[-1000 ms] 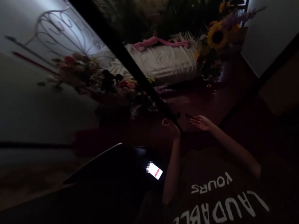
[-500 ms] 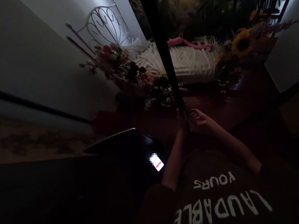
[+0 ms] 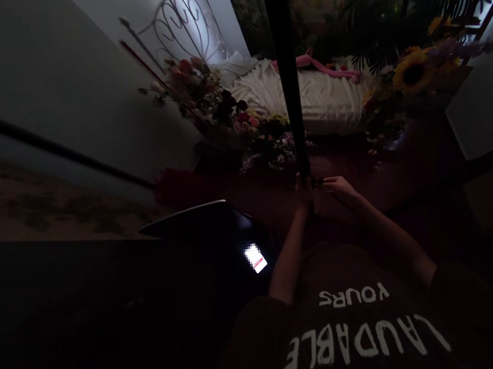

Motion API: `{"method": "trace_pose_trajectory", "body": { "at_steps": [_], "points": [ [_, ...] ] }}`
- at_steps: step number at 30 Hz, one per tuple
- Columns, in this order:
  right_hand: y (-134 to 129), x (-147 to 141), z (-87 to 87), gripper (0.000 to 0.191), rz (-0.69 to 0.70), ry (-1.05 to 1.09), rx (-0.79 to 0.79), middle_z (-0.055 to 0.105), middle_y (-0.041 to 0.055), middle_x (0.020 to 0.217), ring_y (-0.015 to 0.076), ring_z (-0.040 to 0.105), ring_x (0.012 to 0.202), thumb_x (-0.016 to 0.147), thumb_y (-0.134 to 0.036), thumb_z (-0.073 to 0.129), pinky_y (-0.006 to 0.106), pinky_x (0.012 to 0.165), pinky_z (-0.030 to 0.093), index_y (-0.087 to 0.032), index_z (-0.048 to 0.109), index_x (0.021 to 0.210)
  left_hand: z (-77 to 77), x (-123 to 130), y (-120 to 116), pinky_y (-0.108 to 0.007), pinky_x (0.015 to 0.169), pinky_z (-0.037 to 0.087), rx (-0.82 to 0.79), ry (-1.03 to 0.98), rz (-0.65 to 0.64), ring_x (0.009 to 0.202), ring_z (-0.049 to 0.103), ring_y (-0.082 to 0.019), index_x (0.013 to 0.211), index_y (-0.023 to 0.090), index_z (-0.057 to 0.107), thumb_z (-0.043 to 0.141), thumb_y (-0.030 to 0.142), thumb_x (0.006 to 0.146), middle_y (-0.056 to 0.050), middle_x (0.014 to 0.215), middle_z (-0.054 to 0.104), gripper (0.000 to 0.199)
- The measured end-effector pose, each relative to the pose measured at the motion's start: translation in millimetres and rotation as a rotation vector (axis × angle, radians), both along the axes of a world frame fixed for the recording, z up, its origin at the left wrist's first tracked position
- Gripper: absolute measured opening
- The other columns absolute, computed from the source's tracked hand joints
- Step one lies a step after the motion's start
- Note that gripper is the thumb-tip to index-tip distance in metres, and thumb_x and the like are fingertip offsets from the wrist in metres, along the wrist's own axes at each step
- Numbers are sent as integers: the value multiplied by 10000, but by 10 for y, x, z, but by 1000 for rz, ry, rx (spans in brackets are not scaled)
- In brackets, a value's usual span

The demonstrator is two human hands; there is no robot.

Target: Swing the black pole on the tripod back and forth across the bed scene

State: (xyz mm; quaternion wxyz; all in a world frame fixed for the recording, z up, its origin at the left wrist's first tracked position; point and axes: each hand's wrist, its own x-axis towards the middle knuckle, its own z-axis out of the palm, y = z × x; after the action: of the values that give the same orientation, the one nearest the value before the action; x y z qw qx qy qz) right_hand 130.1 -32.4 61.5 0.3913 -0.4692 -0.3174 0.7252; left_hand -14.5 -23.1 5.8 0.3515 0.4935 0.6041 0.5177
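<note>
A long black pole point(image 3: 286, 70) rises from between my hands to the top of the view, nearly upright. My left hand point(image 3: 303, 194) is wrapped around its lower part. Just to the right, my right hand point(image 3: 341, 186) has its fingers pinched on a small dark knob-like piece point(image 3: 319, 183) that sticks out from the pole's side. Dim light hides the finer shape of this piece and the pole's lower end.
Behind the pole stands a bed point(image 3: 330, 101) with a cream cover, a pink plush toy point(image 3: 326, 68) and a metal headboard point(image 3: 185, 29). Flowers point(image 3: 241, 112) and sunflowers point(image 3: 413, 72) flank it. At left, a dark glossy panel point(image 3: 196, 215) lies near a lit screen point(image 3: 256, 259).
The view has shifted slightly, and the pole looks more upright. My right hand has moved a little to the right, its fingers now stretched toward the pole and pinched on the knob-like piece.
</note>
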Motion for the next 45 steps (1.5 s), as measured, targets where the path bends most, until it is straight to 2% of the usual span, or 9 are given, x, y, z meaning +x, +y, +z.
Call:
{"method": "trace_pose_trajectory", "body": {
  "at_steps": [4, 10, 14, 21, 26, 30, 35, 41, 45],
  "points": [
    [-89, -62, 30, 172, -130, -359, 320, 711, -1, 742, 137, 660, 732, 650, -90, 749, 224, 734, 540, -179, 719, 796, -1, 8, -13, -334, 858, 496, -18, 3, -4, 945, 646, -224, 1274, 174, 506, 448, 557, 903, -134, 1055, 678, 537],
    [-398, -124, 77, 319, -150, -467, 518, 686, 9, 1073, 152, 657, 919, 797, -253, 671, 287, 885, 532, -298, 650, 1112, 70, -62, -53, -343, 958, 469, 133, 86, -14, 1069, 607, -226, 1216, 172, 532, 437, 515, 920, -147, 1166, 622, 462],
    [-624, -139, 35, 447, -184, -501, 559, 611, 6, 1262, 164, 605, 1125, 822, -242, 634, 306, 974, 506, -346, 560, 1250, 275, -133, -3, -363, 977, 469, 214, 107, -74, 1066, 617, -237, 1125, 177, 579, 471, 528, 902, -142, 1102, 645, 430],
    [-726, -106, -11, 552, -24, -523, 570, 334, -82, 1537, 173, 300, 1434, 824, -181, 575, 425, 1205, 241, -377, 495, 1334, 868, -54, 173, -285, 840, 519, 276, -43, -25, 873, 649, -162, 1093, 185, 572, 510, 536, 888, -66, 875, 662, 411],
    [-702, -118, 23, 576, -98, -478, 566, 426, -55, 1488, 172, 364, 1402, 778, -156, 631, 373, 1182, 311, -354, 539, 1310, 1267, 44, 281, -244, 815, 520, 338, -128, -37, 885, 641, -109, 1160, 161, 524, 414, 467, 958, -31, 834, 622, 383],
    [-683, -150, 25, 591, -107, -491, 528, 445, -57, 1467, 171, 356, 1404, 784, -179, 650, 329, 1117, 421, -361, 510, 1329, 1423, 81, 289, -230, 813, 528, 359, -173, -34, 930, 640, -124, 1122, 168, 555, 357, 500, 962, -56, 832, 636, 418],
    [-577, -156, 61, 462, -167, -515, 516, 567, 4, 1331, 201, 443, 1327, 799, -262, 677, 349, 1100, 421, -343, 576, 1243, 1456, 76, 272, -217, 778, 522, 361, -227, -36, 924, 644, -133, 1114, 162, 552, 399, 545, 937, -43, 811, 636, 449],
    [-336, -166, 59, 199, -201, -532, 401, 661, 15, 1019, 196, 578, 1125, 771, -340, 723, 262, 849, 514, -303, 600, 923, 1428, 69, 295, -185, 607, 496, 367, -275, -14, 671, 614, -94, 1007, 193, 573, 411, 620, 892, 7, 685, 582, 470],
    [-236, -146, 39, 207, -154, -569, 436, 674, -9, 911, 175, 624, 943, 760, -413, 729, 231, 739, 482, -301, 584, 857, 1434, 81, 308, -195, 607, 499, 379, -279, -6, 639, 605, -97, 969, 180, 583, 406, 644, 874, 6, 649, 570, 506]
  ]
}}
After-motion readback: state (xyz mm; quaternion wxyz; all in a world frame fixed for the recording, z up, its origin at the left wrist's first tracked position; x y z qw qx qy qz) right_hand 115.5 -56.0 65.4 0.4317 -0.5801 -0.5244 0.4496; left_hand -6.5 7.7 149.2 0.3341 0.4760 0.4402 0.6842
